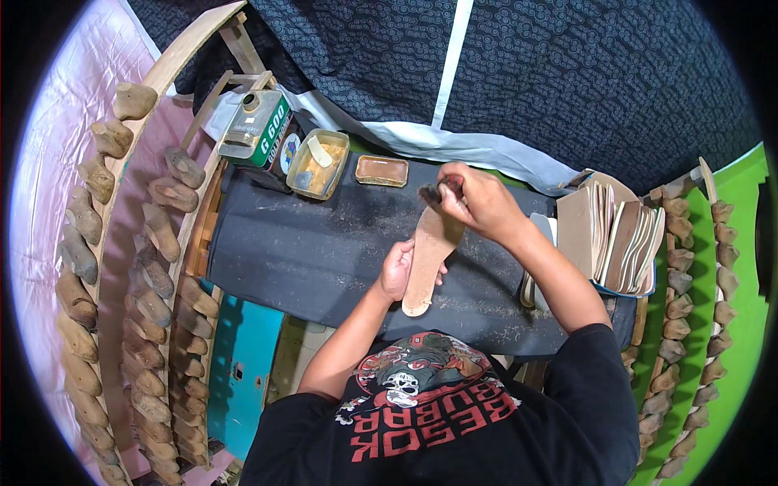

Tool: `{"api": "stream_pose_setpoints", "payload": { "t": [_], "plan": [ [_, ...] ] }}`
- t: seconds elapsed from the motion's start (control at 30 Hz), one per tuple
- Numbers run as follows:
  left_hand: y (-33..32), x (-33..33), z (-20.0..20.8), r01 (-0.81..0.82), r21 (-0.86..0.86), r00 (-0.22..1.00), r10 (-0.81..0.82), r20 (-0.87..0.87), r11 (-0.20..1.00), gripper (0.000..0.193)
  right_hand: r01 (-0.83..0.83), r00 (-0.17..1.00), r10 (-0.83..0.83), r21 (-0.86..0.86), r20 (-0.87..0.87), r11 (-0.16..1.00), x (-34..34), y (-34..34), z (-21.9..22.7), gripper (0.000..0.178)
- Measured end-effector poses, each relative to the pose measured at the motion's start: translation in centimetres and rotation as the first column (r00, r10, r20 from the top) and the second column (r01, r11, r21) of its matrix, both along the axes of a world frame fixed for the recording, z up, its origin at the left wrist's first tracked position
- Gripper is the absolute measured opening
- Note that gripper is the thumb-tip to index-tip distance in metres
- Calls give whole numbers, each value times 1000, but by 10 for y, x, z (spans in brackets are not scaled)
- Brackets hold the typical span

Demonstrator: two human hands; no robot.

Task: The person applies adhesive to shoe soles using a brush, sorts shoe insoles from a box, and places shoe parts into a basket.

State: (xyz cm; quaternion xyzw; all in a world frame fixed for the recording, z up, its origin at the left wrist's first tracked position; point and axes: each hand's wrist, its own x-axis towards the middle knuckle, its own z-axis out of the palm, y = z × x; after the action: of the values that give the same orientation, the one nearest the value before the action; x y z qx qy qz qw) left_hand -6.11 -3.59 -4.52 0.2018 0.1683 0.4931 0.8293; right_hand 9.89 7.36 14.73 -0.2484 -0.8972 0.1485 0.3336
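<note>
A tan insole (431, 255) is held over the dark table, its narrow heel end toward me. My left hand (399, 271) grips it near the heel, with the thumb along the left edge and fingertips showing at the right edge. At the insole's far, wide end, my right hand (478, 200) is closed around a dark-bristled brush (430, 193). The bristles are at the insole's upper left edge; whether they touch it I cannot tell. Most of the brush's handle is hidden in my fist.
A green and silver can (258, 134) and a tub of yellowish paste (322, 170) stand at the back left, beside a shallow brown-filled tray (382, 171). Stacked insoles (620, 235) fill the right end of the cloth-covered table (300, 259). Racks of wooden shoe lasts (158, 231) flank both sides.
</note>
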Motion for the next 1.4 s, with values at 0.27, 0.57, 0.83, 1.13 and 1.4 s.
{"api": "stream_pose_setpoints", "payload": {
  "t": [0.27, 0.57, 0.83, 1.13, 1.4],
  "plan": [
    [-1, 0, -4, 24, -21, 998, -23, 51, 999, 63, -188, 982, 189, -62, 10, 980, -7, -31, -7, 22],
    [-3, -3, 0, -36, -24, 998, 37, 48, 999, 66, 43, 992, -62, -168, -109, 985, -11, 27, -17, 20],
    [-25, -24, -5, -86, -112, 991, 96, 88, 990, 67, 3, 1000, -7, -276, -14, 961, -54, 100, -91, 23],
    [-34, -48, -9, -201, -142, 978, 207, 30, 969, 65, -2, 991, 37, -266, 129, 964, -76, 119, -133, 24],
    [-30, -40, 1, -202, -132, 973, 214, 85, 971, 68, 73, 996, -87, -428, -12, 901, -66, 117, -124, 23]
  ]
}}
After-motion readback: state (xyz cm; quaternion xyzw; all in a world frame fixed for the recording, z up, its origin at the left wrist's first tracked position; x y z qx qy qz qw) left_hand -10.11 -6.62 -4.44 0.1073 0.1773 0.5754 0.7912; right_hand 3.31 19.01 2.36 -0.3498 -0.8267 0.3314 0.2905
